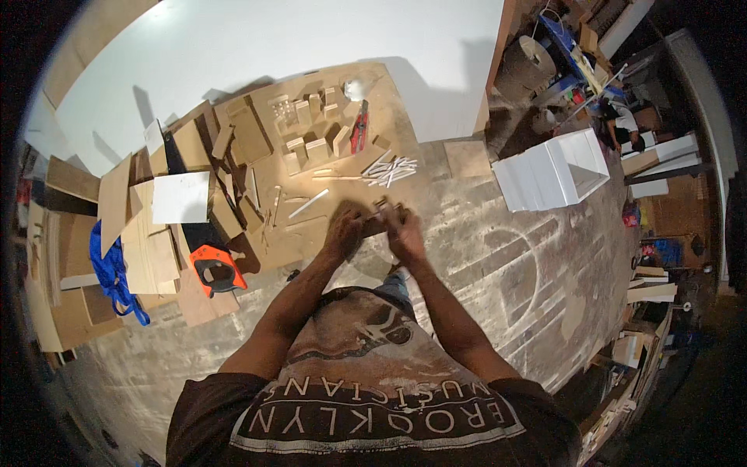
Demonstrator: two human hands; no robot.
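My left hand [346,232] and my right hand [405,236] meet in front of my body at the near edge of a wooden work board [342,191]. Both have closed fingers around a small brown wooden piece [375,224]; its exact shape is partly hidden by the fingers. Just beyond them lies a pile of thin white sticks [391,170]. A single white stick [310,204] rests apart, left of the pile. Farther off are red-handled pliers [359,131] and several small wooden blocks [315,148].
An orange-handled handsaw [216,271] lies at the left among stacked wood offcuts [144,249]. Nearby hangs a blue strap bundle [113,272]. A white open box [548,171] stands on the stained floor [498,272] to the right. Another person [622,123] is at the far right.
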